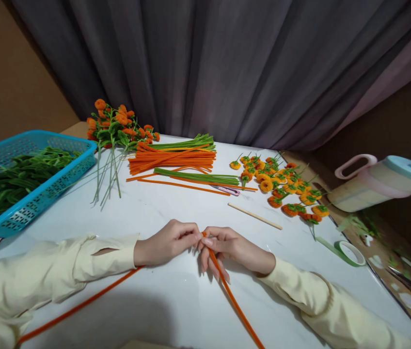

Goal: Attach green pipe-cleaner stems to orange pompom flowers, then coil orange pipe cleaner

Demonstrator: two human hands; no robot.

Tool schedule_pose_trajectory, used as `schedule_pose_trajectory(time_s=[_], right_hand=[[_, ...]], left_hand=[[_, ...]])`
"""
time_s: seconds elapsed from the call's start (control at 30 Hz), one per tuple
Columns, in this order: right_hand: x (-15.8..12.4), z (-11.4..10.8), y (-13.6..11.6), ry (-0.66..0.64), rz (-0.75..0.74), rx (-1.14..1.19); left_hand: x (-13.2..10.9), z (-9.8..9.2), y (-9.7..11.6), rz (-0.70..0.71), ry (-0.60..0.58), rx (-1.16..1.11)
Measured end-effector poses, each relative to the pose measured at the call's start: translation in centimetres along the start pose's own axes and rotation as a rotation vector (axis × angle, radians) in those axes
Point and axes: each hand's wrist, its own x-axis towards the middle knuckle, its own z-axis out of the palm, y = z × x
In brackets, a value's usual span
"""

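Observation:
Both hands meet over the front middle of the white table (154, 213), pinching orange pipe cleaners. My left hand (171, 241) is closed, thumb against the fingers; a long orange stem passes under its wrist toward the lower left. My right hand (230, 247) is closed too, its thumb pressing the orange pipe cleaner (240, 312), which runs down toward the front edge. Where the fingertips come together, a small bit of orange shows; how the strands join there is hidden. Beyond the hands lies a bundle of orange pipe cleaners (172, 159), with green pipe cleaners (198, 176) in front of it.
A blue basket (45, 194) of green leaves stands at left, beside orange flowers (121, 118) on stems. Small orange and yellow flower heads (265, 185), a thin wooden stick (254, 216), scissors-like purple tool (225, 190), green tape roll (351, 253) and large tumbler (372, 182) occupy the right.

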Motion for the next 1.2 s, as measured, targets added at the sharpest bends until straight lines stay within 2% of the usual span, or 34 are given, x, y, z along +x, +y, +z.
schedule_pose_trajectory(time_s=[0.2, 1.2], right_hand=[[-0.09, 0.08, -0.09, 0.013, 0.006, -0.009], [-0.15, -0.18, 0.02, 0.035, 0.007, -0.025]], left_hand=[[0.01, 0.08, -0.10, -0.004, 0.009, 0.066], [0.02, 0.02, -0.17, 0.000, 0.006, 0.062]])
